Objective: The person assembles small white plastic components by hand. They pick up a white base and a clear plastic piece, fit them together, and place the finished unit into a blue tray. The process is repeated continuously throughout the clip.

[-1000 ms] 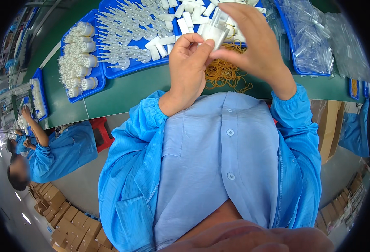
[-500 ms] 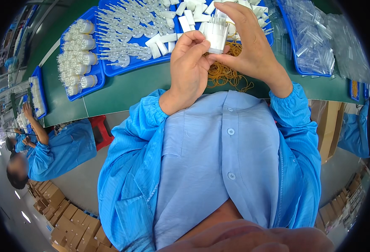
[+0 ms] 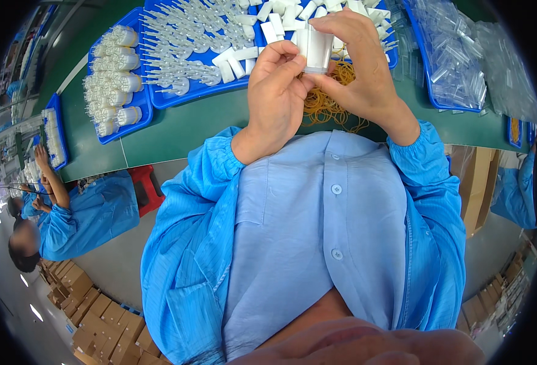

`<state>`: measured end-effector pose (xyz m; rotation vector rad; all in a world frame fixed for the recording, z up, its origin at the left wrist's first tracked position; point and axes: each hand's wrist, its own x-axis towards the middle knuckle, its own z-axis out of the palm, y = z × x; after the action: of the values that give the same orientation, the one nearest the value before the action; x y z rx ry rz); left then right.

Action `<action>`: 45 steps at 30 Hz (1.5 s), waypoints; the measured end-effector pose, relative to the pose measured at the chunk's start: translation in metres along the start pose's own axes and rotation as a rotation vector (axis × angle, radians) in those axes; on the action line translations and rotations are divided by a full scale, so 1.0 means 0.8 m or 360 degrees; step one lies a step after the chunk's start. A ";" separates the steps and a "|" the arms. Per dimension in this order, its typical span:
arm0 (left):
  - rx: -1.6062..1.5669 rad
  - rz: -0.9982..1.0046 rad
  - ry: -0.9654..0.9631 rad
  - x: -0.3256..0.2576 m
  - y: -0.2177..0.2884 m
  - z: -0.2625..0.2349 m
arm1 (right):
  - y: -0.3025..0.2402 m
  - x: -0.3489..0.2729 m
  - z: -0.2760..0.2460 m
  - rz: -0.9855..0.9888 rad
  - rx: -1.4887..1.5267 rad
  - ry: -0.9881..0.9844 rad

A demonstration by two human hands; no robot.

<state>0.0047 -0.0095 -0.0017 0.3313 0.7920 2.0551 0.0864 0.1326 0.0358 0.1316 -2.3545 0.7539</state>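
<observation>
Bundle [image 3: 315, 51]: white plastic, matt. Bands [image 3: 329, 103]: yellow rubber. Trays [image 3: 177, 97]: blue plastic, smooth. Desk [image 3: 207, 125]: green, matt surface. Bags [image 3: 463, 61]: clear glossy film. Smock [image 3: 317, 237]: blue cloth, finely striped.

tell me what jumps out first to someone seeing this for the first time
Both hands meet at top centre: the left hand and right hand pinch a small bundle of white plastic pieces above a heap of yellow rubber bands on the green table. Behind, a blue tray brims with clear plastic parts.
</observation>
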 end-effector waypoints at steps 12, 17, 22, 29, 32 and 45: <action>0.0029 0.0113 -0.0114 -0.001 0.001 0.006 | 0.006 -0.009 -0.030 0.0056 -0.0072 0.0099; 0.0061 0.0100 -0.0176 0.002 -0.002 0.009 | -0.004 -0.007 -0.039 0.0065 -0.0142 -0.0049; 0.0048 0.0106 -0.0175 0.004 -0.004 0.012 | -0.001 -0.010 -0.032 -0.0037 -0.0152 0.0017; -0.0069 -0.0030 -0.0097 0.007 -0.008 0.017 | 0.004 -0.024 -0.014 -0.0025 -0.0256 0.0220; 0.0055 0.0015 0.0003 0.005 -0.011 0.016 | 0.016 -0.033 -0.009 -0.0024 -0.0195 0.0178; 0.0849 0.0295 0.0130 0.010 -0.010 0.012 | 0.230 -0.073 -0.140 0.0730 -0.0999 -0.0019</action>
<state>0.0099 0.0043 -0.0003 0.6373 1.4062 2.0073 0.1433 0.3407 -0.0199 -0.6888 -2.5422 0.1747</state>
